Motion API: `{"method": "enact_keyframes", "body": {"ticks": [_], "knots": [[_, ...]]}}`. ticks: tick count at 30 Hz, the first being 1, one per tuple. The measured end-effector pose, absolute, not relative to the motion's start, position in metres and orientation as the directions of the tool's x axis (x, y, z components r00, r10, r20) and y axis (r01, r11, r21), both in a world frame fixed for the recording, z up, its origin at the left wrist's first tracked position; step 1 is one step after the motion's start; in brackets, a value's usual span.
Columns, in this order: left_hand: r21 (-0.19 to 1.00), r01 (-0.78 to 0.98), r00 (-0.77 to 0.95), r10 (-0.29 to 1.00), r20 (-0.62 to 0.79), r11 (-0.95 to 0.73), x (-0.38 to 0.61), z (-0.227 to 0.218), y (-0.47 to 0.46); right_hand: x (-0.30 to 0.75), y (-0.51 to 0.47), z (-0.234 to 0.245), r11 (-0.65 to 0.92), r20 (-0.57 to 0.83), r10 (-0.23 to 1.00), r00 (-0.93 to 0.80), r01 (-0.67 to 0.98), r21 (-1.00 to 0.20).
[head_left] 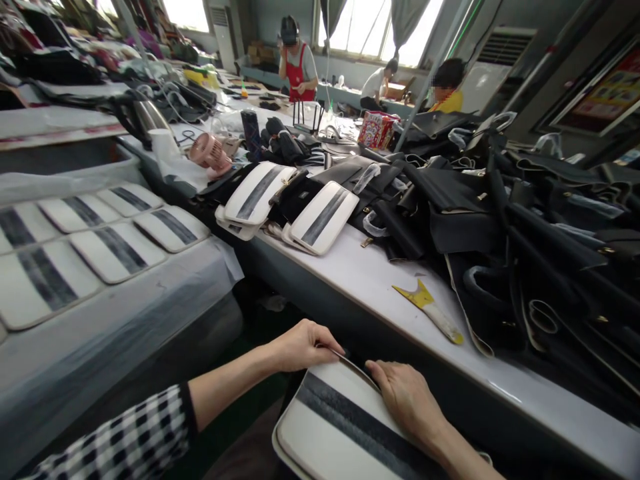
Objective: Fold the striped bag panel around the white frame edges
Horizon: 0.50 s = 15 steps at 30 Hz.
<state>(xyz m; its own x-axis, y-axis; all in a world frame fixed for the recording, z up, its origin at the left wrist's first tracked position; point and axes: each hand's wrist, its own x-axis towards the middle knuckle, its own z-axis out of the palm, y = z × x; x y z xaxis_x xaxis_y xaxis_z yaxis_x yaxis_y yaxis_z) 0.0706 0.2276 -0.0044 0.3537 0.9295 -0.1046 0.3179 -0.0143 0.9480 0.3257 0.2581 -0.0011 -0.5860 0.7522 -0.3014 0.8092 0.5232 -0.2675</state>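
Observation:
A white panel with a dark stripe down its middle (330, 427) lies in front of me, below the table's edge. My left hand (300, 345) is closed on the panel's far rim, pinching its thin edge between thumb and fingers. My right hand (407, 400) rests on top of the panel near the same rim, fingers bent together and pressing down on it. A checked sleeve covers my left forearm.
More striped white panels (115, 250) lie in rows at left, and others (323, 217) sit stacked on the table. A heap of black bag parts (525, 220) fills the right. A yellow-handled scraper (433, 310) lies near the front edge. Three people work at the back.

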Motion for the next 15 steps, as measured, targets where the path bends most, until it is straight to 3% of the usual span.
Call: {"method": "enact_keyframes", "body": {"ticks": [9,15], "knots": [[0.978,0.157,0.280,0.944,-0.177,0.137,0.066,-0.022,0.218,0.282,0.259,0.002,0.546,-0.325,0.733,-0.597,0.802,-0.242],[0.965,0.055,0.358,0.897,-0.259,0.257,0.053,-0.023,0.218,0.266,0.259,0.003,0.554,-0.321,0.721,-0.614,0.789,-0.267]]}}
